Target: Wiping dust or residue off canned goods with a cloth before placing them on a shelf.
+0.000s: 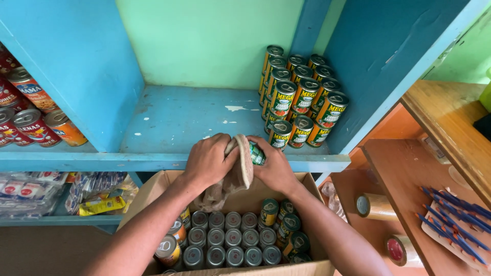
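Just above the open cardboard box (153, 191) of cans, the left hand (207, 161) clutches a beige cloth (236, 176) against a green-labelled can (256, 153) that the right hand (276, 166) grips, seemingly by its lower end. Beyond the box, on the blue shelf (179, 120), stand stacked cans (299, 99) of the same kind.

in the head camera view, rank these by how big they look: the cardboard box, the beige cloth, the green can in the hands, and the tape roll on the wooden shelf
1. cardboard box, by far the largest.
2. beige cloth, held in the left hand.
3. and 4. tape roll and green can: unsure, since the right hand and cloth hide most of the can.
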